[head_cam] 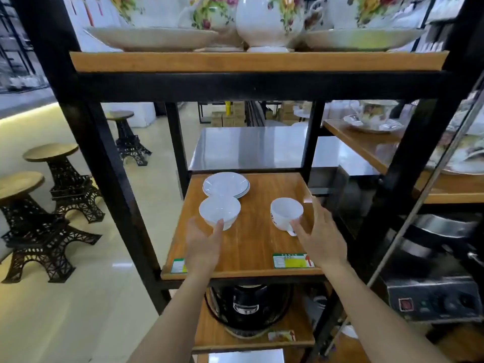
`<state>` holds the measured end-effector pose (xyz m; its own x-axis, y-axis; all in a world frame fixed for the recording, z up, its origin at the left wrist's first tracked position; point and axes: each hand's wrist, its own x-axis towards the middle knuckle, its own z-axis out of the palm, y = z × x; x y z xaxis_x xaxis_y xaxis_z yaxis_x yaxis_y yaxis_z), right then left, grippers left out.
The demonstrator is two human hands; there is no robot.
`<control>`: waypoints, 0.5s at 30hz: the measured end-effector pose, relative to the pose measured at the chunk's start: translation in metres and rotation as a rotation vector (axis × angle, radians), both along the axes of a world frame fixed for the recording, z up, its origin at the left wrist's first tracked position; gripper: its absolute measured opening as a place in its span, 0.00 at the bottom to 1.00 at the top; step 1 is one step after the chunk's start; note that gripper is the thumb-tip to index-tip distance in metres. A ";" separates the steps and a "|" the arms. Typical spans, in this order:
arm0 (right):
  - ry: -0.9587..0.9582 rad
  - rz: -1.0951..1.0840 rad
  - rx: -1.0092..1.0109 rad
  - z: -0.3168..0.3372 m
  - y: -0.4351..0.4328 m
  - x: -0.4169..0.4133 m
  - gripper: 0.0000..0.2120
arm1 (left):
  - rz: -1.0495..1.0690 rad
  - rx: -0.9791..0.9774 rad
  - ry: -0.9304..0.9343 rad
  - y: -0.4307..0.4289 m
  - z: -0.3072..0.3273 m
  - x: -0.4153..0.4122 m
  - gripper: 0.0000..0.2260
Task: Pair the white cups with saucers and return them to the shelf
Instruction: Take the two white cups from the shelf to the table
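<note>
Two white cups stand on the wooden shelf (251,242). The left cup (219,212) sits just in front of a small stack of white saucers (225,184) at the shelf's back left. My left hand (203,244) reaches it from the front, thumb touching its near rim, fingers apart. The right cup (286,213) has a red mark on its side and its handle faces me. My right hand (322,237) is at that handle, fingers spread beside the cup, not closed around it.
Black metal posts frame the shelf on both sides. The shelf above holds floral porcelain (264,22). Price tags (292,260) sit on the front edge. A black appliance (247,307) stands on the shelf below. Tower-shaped stools (49,195) stand on the floor to the left.
</note>
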<state>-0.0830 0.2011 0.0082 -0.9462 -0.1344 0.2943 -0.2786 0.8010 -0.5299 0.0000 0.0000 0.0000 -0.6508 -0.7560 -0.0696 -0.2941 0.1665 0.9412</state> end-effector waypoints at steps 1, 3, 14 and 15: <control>-0.059 -0.016 -0.075 -0.002 -0.002 -0.003 0.35 | 0.036 0.140 0.020 0.000 -0.001 -0.004 0.31; -0.181 -0.033 -0.230 -0.010 -0.006 -0.010 0.32 | 0.072 0.342 0.020 -0.001 -0.001 -0.010 0.25; -0.913 0.035 -0.968 -0.015 -0.007 -0.024 0.16 | -0.037 0.554 0.040 0.001 0.002 -0.025 0.12; -0.922 0.051 -1.008 -0.014 -0.009 -0.023 0.15 | -0.063 0.535 0.038 0.002 0.003 -0.024 0.13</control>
